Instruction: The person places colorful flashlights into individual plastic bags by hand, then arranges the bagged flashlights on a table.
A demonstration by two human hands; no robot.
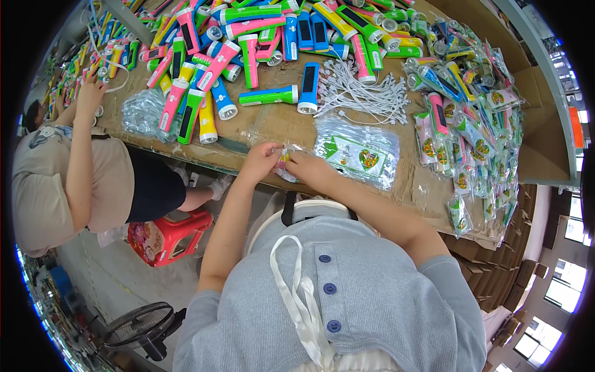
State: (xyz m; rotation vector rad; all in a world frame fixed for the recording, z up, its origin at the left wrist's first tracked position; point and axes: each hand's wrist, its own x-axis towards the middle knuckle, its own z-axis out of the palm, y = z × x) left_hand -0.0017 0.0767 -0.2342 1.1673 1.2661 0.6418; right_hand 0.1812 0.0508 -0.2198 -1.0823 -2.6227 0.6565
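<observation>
Left hand (260,163) and right hand (307,169): fingers pinching a clear bag (287,175) at the cardboard-covered table's (263,124) near edge.
From there: flashlights (290,38) heaped at twelve o'clock, red stool (163,239) at eight, fan (139,325) at seven.

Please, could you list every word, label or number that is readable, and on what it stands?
No text reads clearly.
Flat bag stack: green print and colourful emblem; lettering too small.
Bagged flashlights: similar prints, too small.
Loose flashlights: no legible marks.
Held packet: none readable.
</observation>
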